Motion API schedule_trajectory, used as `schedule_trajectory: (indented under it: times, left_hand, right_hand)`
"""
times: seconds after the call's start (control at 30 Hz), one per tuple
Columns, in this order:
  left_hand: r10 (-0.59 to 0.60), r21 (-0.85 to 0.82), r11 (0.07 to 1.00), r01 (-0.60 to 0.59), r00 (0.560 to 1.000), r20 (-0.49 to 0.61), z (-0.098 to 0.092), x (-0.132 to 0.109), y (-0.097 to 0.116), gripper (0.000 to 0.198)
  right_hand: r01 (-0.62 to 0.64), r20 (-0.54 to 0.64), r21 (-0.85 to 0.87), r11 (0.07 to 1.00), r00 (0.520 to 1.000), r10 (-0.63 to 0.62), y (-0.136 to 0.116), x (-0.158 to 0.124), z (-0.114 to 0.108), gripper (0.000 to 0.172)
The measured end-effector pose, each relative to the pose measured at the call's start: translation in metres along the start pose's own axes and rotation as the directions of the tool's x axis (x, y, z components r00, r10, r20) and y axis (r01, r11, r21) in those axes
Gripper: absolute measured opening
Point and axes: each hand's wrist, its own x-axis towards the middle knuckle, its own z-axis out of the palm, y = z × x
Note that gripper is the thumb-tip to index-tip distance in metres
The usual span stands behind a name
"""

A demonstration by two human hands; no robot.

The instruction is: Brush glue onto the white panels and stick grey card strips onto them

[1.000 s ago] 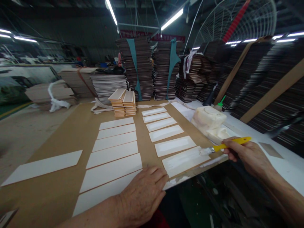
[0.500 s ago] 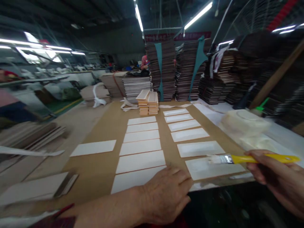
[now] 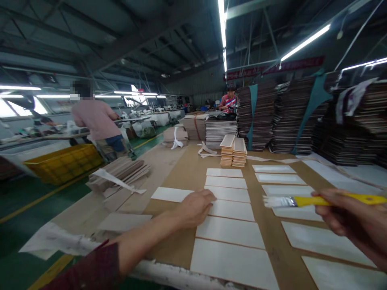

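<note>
While the right hand (image 3: 347,211) at the right edge of the frame has its fingers closed round the yellow handle of a paintbrush (image 3: 302,201), the left hand (image 3: 196,207) is near the centre. Bristles point left, seen in front of the right-hand column of white strips (image 3: 320,235). Left fingers bend down at the left edge of the central column of white strips (image 3: 231,207); cannot tell whether they grip one. Single white strip (image 3: 171,194) just left of that hand, partly hidden by it. All strips lie flat on the brown-covered worktop (image 3: 273,245). Small stacks of orange-edged pieces (image 3: 232,152) stand beyond the central column. Upper right: red banner (image 3: 294,66) bearing a line of pale characters, too small and blurred to read.
</note>
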Motion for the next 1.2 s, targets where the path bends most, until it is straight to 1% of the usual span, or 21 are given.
schedule_trajectory:
  times: [0.07, 0.13, 0.17, 0.27, 0.4, 0.5, 0.57, 0.67, 0.8, 1.0, 1.2]
  left_hand:
    - [-0.061, 0.024, 0.998, 0.062, 0.998, -0.034, 0.008, 0.020, -0.037, 0.029]
    - [-0.108, 0.038, 0.993, 0.110, 0.992, -0.058, 0.017, 0.038, -0.068, 0.032]
    - [-0.119, 0.041, 0.992, 0.122, 0.991, -0.063, 0.021, 0.046, -0.081, 0.034]
    - [-0.109, 0.032, 0.993, 0.111, 0.992, -0.055, 0.031, 0.061, -0.113, 0.036]
    - [-0.073, 0.001, 0.997, 0.073, 0.996, -0.043, 0.045, 0.070, -0.140, 0.040]
    - [-0.052, -0.020, 0.999, 0.050, 0.997, -0.065, 0.057, 0.072, -0.151, 0.047]
    - [-0.051, -0.036, 0.998, 0.048, 0.994, -0.100, 0.063, 0.071, -0.155, 0.053]
    - [-0.063, -0.063, 0.997, 0.054, 0.985, -0.160, 0.070, 0.070, -0.157, 0.056]
    - [-0.056, -0.096, 0.995, 0.037, 0.977, -0.204, 0.075, 0.068, -0.158, 0.054]
    - [-0.057, -0.126, 0.992, 0.027, 0.969, -0.240, 0.077, 0.068, -0.160, 0.049]
    - [-0.052, -0.134, 0.991, 0.019, 0.967, -0.249, 0.076, 0.067, -0.157, 0.047]
  right_hand:
    - [-0.078, 0.076, -0.011, 0.997, 0.994, 0.079, -0.013, 0.014, 0.036, 0.025]
    - [-0.084, 0.119, -0.045, 0.995, 0.989, 0.089, -0.017, 0.030, 0.068, 0.014]
    - [-0.075, 0.138, -0.066, 0.995, 0.987, 0.083, -0.016, 0.039, 0.083, 0.010]
    - [-0.065, 0.169, -0.118, 0.991, 0.982, 0.085, -0.004, 0.066, 0.121, 0.009]
    - [-0.068, 0.185, -0.189, 0.980, 0.977, 0.103, 0.016, 0.097, 0.166, 0.012]
    - [-0.071, 0.189, -0.243, 0.967, 0.975, 0.119, 0.031, 0.113, 0.196, 0.015]
    - [-0.070, 0.191, -0.272, 0.960, 0.974, 0.125, 0.041, 0.120, 0.212, 0.017]
    - [-0.062, 0.200, -0.303, 0.951, 0.972, 0.127, 0.053, 0.126, 0.228, 0.019]
    - [-0.066, 0.195, -0.330, 0.942, 0.971, 0.136, 0.062, 0.129, 0.238, 0.021]
    - [-0.075, 0.192, -0.358, 0.931, 0.970, 0.152, 0.072, 0.139, 0.245, 0.023]
    - [-0.058, 0.216, -0.403, 0.913, 0.964, 0.157, 0.082, 0.145, 0.247, 0.026]
